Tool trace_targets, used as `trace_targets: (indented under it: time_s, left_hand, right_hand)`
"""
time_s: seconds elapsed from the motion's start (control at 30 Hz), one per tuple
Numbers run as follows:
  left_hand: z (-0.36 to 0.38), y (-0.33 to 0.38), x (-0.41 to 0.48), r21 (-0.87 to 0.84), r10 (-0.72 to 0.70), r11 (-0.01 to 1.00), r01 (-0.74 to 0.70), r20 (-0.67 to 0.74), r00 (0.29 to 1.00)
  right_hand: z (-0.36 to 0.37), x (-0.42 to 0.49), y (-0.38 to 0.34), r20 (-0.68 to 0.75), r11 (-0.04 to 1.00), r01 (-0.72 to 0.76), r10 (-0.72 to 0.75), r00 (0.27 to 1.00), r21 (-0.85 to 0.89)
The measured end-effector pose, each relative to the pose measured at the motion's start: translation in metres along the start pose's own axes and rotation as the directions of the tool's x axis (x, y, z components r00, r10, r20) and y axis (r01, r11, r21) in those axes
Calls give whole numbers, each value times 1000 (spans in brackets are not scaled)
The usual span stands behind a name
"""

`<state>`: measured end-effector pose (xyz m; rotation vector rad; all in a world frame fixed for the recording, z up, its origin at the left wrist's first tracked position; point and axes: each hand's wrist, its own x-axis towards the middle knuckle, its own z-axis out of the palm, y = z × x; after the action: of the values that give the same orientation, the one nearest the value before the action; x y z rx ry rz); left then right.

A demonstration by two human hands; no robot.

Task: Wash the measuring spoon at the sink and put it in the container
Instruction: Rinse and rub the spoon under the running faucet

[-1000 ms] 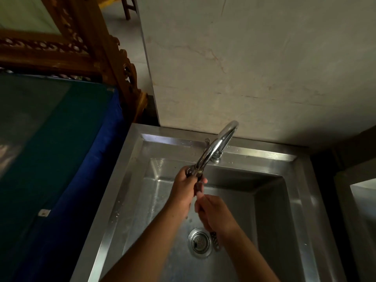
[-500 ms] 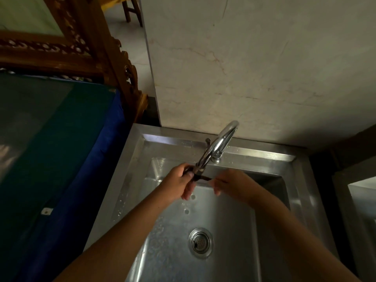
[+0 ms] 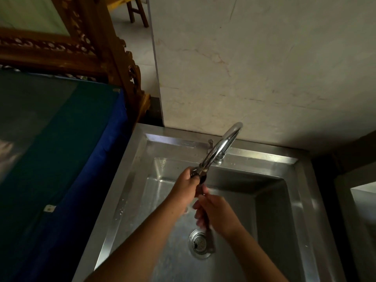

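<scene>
Over the steel sink point(image 3: 130, 180), both my hands hold a dark measuring spoon point(image 3: 210, 239). My left hand point(image 3: 184, 187) grips its upper end right under the mouth of the curved chrome faucet point(image 3: 221, 145). My right hand point(image 3: 218, 212) is closed around the handle lower down, and the handle's end sticks out below it, above the drain point(image 3: 200, 244). The spoon runs nearly upright, and its bowl is hidden by my left fingers. Whether water is running I cannot tell. No container is in view.
A blue and green covered surface point(image 3: 61, 159) lies left of the sink, with carved wooden furniture point(image 3: 97, 49) behind it. A marble wall point(image 3: 264, 68) stands behind the faucet. Part of a second basin point(image 3: 362, 200) shows at the right edge.
Half a second ago the spoon lay level between my hands. My right hand has since dropped down and inward, swinging the handle toward the drain, while my left hand stays at the spout.
</scene>
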<state>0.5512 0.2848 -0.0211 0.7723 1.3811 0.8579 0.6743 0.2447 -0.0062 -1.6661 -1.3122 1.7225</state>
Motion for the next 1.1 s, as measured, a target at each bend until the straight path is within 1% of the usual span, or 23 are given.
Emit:
trace_targets:
  time_s: [0.07, 0.1, 0.13, 0.2, 0.27, 0.3, 0.37, 0.4, 0.47, 0.5, 0.57, 0.63, 0.67, 0.7, 0.77, 0.8, 0.87, 0.9, 0.93, 1.0, 1.03, 1.07, 1.1]
  left_hand:
    - [-10, 6, 1, 202, 42, 978, -45, 20, 999]
    - [-15, 9, 2, 245, 46, 968, -55, 42, 998]
    - [-19, 11, 2, 273, 38, 960, -57, 76, 996]
    - [-24, 17, -1, 331, 2, 942, -59, 168, 986]
    - [-26, 23, -5, 437, -30, 896, -84, 248, 968]
    - [-27, 25, -7, 517, -39, 848, -114, 275, 961]
    - [-30, 31, -11, 629, -47, 760, -164, 306, 951]
    - [-33, 33, -12, 649, -39, 739, -180, 307, 951]
    - [-39, 36, -13, 667, 31, 707, -235, 303, 953]
    - [-41, 37, -12, 681, 86, 679, -275, 298, 951]
    - [-43, 39, -9, 750, 177, 573, -331, 281, 943]
    - [-44, 41, -6, 823, 200, 450, -346, 285, 938]
    - [-44, 41, -4, 832, 193, 434, -345, 288, 938]
    - [-44, 41, -2, 822, 180, 458, -338, 287, 941]
    - [-43, 36, -1, 747, 169, 585, -314, 266, 949]
    - [-40, 30, -2, 690, 174, 660, -297, 244, 954]
    - [-31, 14, -9, 582, 190, 776, -242, 150, 970]
    - [-27, 5, -13, 556, 201, 804, -213, 83, 976]
    - [-24, -2, -17, 544, 210, 818, -188, 22, 977]
    - [-24, -9, -21, 515, 218, 838, -179, -16, 976]
    - [-28, -8, -21, 527, 213, 828, -191, 20, 977]
    - [-33, -5, -20, 572, 202, 792, -212, 82, 976]
    - [-38, 1, -17, 630, 180, 739, -238, 155, 971]
  right_hand:
    - [-13, 9, -3, -4, 976, 84, -87, 996, -202]
    - [-19, 13, -6, -34, 945, 124, -140, 990, -301]
    - [-24, 17, -10, -75, 921, 154, -192, 978, -357]
    - [-29, 24, -18, -109, 914, 196, -249, 962, -355]
    - [-27, 32, -25, -55, 913, 207, -241, 969, -351]
    - [-26, 35, -27, -16, 896, 213, -237, 971, -390]
    - [-27, 41, -29, 67, 830, 242, -241, 968, -503]
    - [-27, 43, -29, 103, 802, 261, -244, 964, -537]
    - [-25, 46, -28, 113, 802, 280, -260, 959, -528]
    - [-24, 47, -28, 71, 829, 266, -267, 961, -492]
    - [-17, 49, -26, -28, 911, 208, -233, 972, -357]
    - [-8, 48, -21, -57, 970, 151, -164, 985, -191]
    - [-1, 46, -18, -60, 990, 131, -134, 989, -61]
    - [7, 44, -16, -72, 987, 113, -105, 992, 115]
    - [24, 40, -13, -142, 894, 92, -32, 989, 439]
    - [32, 39, -12, -184, 840, 95, 6, 983, 534]
    - [42, 38, -10, -219, 795, 84, 63, 974, 601]
    - [44, 39, -8, -219, 818, 68, 72, 973, 571]
    - [42, 40, -6, -216, 867, 52, 65, 974, 495]
    - [27, 45, -1, -183, 972, 33, 10, 983, 233]
    - [16, 49, -1, -146, 998, 27, -19, 989, 55]
    - [3, 52, -3, -98, 990, 28, -42, 994, -138]
    - [-10, 55, -6, -47, 942, 45, -64, 997, -333]
